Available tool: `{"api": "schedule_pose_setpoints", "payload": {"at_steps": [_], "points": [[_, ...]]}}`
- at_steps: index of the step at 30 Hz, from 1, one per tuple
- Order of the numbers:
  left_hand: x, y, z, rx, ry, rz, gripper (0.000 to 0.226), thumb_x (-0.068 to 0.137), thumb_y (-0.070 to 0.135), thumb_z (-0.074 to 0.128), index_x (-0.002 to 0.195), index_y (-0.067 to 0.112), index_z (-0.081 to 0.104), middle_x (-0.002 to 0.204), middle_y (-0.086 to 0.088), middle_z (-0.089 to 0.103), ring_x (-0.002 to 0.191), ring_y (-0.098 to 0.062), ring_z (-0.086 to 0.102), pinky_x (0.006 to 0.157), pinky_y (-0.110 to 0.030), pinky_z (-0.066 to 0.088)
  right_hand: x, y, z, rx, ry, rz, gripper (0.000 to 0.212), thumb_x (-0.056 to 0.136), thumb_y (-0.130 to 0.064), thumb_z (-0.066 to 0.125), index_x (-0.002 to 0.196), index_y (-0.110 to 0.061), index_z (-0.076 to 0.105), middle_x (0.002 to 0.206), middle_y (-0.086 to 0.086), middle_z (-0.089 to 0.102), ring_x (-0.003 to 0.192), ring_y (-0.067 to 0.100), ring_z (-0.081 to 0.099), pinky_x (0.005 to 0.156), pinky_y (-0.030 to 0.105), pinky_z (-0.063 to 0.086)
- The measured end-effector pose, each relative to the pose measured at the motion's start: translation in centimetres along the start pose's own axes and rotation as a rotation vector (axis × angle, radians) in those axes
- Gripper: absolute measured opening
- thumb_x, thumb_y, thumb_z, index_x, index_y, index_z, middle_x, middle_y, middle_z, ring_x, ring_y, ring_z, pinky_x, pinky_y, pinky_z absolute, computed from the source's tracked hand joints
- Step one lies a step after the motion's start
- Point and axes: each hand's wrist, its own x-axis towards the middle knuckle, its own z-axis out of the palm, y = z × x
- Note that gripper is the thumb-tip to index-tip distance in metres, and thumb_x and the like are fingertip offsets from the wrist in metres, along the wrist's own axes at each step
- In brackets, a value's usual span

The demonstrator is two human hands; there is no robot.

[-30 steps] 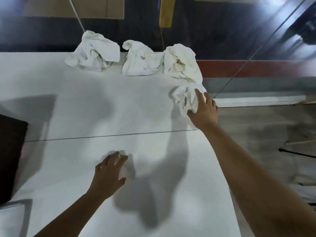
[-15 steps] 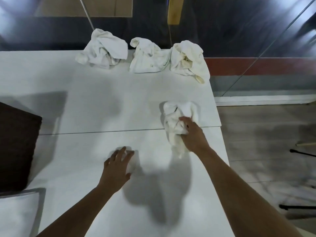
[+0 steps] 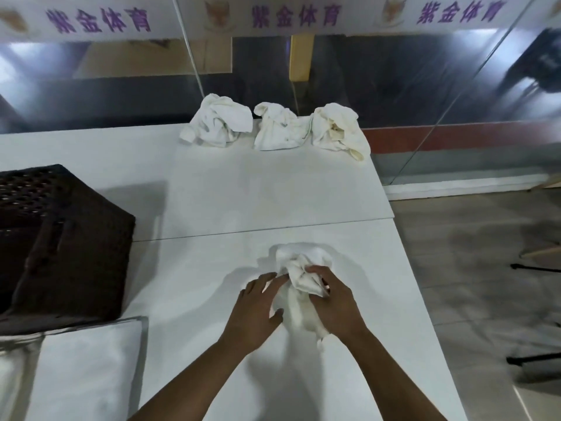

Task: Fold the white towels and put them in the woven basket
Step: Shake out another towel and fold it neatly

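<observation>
A crumpled white towel (image 3: 299, 275) lies on the white table (image 3: 273, 192) in front of me. My right hand (image 3: 332, 302) grips its right side with curled fingers. My left hand (image 3: 258, 308) touches its left side, fingers reaching into the cloth. Three more crumpled white towels sit along the far edge: one at the left (image 3: 218, 124), one in the middle (image 3: 277, 127), one at the right (image 3: 337, 129). The dark woven basket (image 3: 54, 238) stands at the left of the table.
A flat white folded cloth (image 3: 88, 369) lies at the near left, in front of the basket. The table's right edge drops to a grey floor (image 3: 470, 268). A glass wall with a purple-lettered banner (image 3: 273, 16) stands behind the table.
My right hand has dragged the towel nearer to me. My left hand has left the bare table and come onto the towel. The view has tilted up, so the basket shows more.
</observation>
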Motion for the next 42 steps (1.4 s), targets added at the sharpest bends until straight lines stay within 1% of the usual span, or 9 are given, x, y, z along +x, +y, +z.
{"api": "schedule_pose_setpoints", "payload": {"at_steps": [7,10,14,17,22,27,32,37,42], "points": [[-1.3,2.3,-6.6,-0.093,0.195,0.097,0.062,0.093,0.036,0.063,0.148,0.047,0.037,0.161,0.015,0.022,0.132,-0.001,0.027,0.106,-0.028,0.023,-4.1,-6.5,-0.3,-0.004,-0.051,-0.220,0.049,0.095,-0.015,0.063,0.120,-0.056,0.058,0.107,-0.017,0.065,0.102,0.000,0.062,0.086,0.013,0.045],[-1.4,2.7,-9.8,0.017,0.173,0.171,0.019,0.094,0.029,0.061,0.111,0.036,0.063,0.118,0.017,0.062,0.116,-0.012,0.051,0.093,-0.028,0.033,-5.3,-8.7,-0.7,0.030,-0.046,-0.209,0.038,0.094,-0.016,0.064,0.107,-0.052,0.066,0.104,-0.017,0.070,0.101,0.002,0.064,0.085,0.017,0.046],[-2.4,3.6,-13.5,-0.127,0.190,0.114,0.006,0.096,0.023,0.058,0.092,0.027,0.059,0.077,0.013,0.057,0.079,-0.006,0.051,0.072,-0.027,0.039,-5.7,-10.0,-1.4,-0.175,0.101,-0.238,0.017,0.089,-0.036,0.073,0.097,-0.050,0.068,0.109,-0.023,0.056,0.104,0.000,0.056,0.094,0.031,0.040],[-3.6,4.9,-16.1,-0.397,0.189,0.075,0.007,0.096,0.024,0.062,0.089,0.026,0.059,0.077,0.002,0.061,0.072,-0.008,0.053,0.067,-0.021,0.042,-5.7,-12.1,-2.4,-0.112,0.189,-0.202,0.015,0.087,-0.024,0.077,0.100,-0.032,0.072,0.110,-0.016,0.060,0.100,0.004,0.058,0.091,0.026,0.045],[-4.9,6.9,-21.0,-0.510,0.226,0.168,0.007,0.095,0.020,0.064,0.091,0.026,0.065,0.085,0.012,0.067,0.080,-0.006,0.059,0.071,-0.016,0.044,-7.4,-16.8,-4.4,0.219,0.023,-0.197,0.006,0.088,-0.025,0.079,0.090,-0.023,0.074,0.089,-0.003,0.075,0.084,0.013,0.069,0.072,0.024,0.053],[-5.9,7.7,-26.2,-0.488,0.335,0.241,0.006,0.094,0.025,0.068,0.089,0.027,0.069,0.086,0.011,0.069,0.081,-0.008,0.060,0.070,-0.016,0.042,-7.6,-19.1,-5.8,0.080,0.177,-0.278,0.011,0.089,-0.025,0.077,0.085,-0.021,0.068,0.075,-0.009,0.067,0.065,0.000,0.057,0.059,0.011,0.042],[-6.9,7.9,-30.1,-0.375,0.462,0.273,0.008,0.092,0.035,0.070,0.095,0.028,0.073,0.091,0.011,0.071,0.087,-0.011,0.063,0.071,-0.021,0.046,-6.3,-22.2,-8.7,-0.135,0.355,-0.253,0.006,0.089,-0.017,0.072,0.090,-0.023,0.070,0.082,-0.012,0.067,0.080,0.013,0.064,0.063,0.023,0.043],[-8.2,8.6,-33.6,-0.331,0.621,0.262,0.007,0.092,0.033,0.071,0.097,0.030,0.074,0.090,0.019,0.070,0.086,0.001,0.062,0.066,-0.008,0.040,-6.7,-24.8,-11.4,-0.270,0.419,-0.215,0.012,0.085,-0.031,0.076,0.078,-0.024,0.069,0.074,-0.001,0.067,0.073,0.024,0.065,0.060,0.031,0.048],[-9.1,8.7,-38.6,-0.258,0.826,0.197,0.012,0.087,0.037,0.075,0.093,0.026,0.070,0.088,0.015,0.067,0.084,0.001,0.059,0.068,-0.013,0.046,-7.3,-28.4,-13.2,-0.177,0.467,-0.267,0.017,0.083,-0.034,0.081,0.076,-0.024,0.069,0.077,-0.002,0.069,0.076,0.021,0.066,0.061,0.030,0.050]]}}
